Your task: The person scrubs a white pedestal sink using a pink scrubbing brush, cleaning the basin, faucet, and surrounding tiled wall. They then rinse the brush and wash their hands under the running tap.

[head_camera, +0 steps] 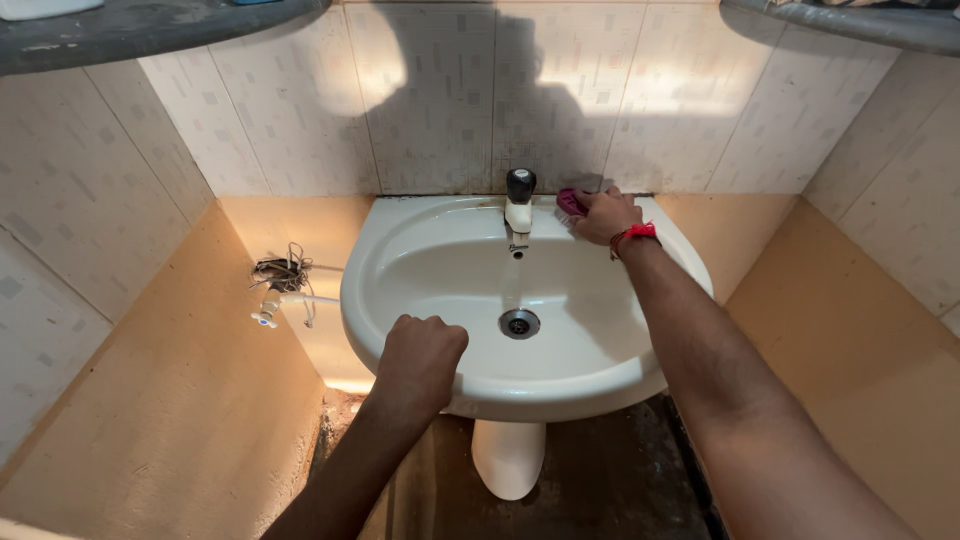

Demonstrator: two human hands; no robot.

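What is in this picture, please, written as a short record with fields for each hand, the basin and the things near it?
left hand: left hand, closed in a fist, rests on the front rim of the white ceramic pedestal basin
right hand: right hand presses a small pink scrubbing pad on the back ledge
wrist: red thread band
tap: white tap with black knob
drain: round metal drain
wall: small white wall tap, wires above it
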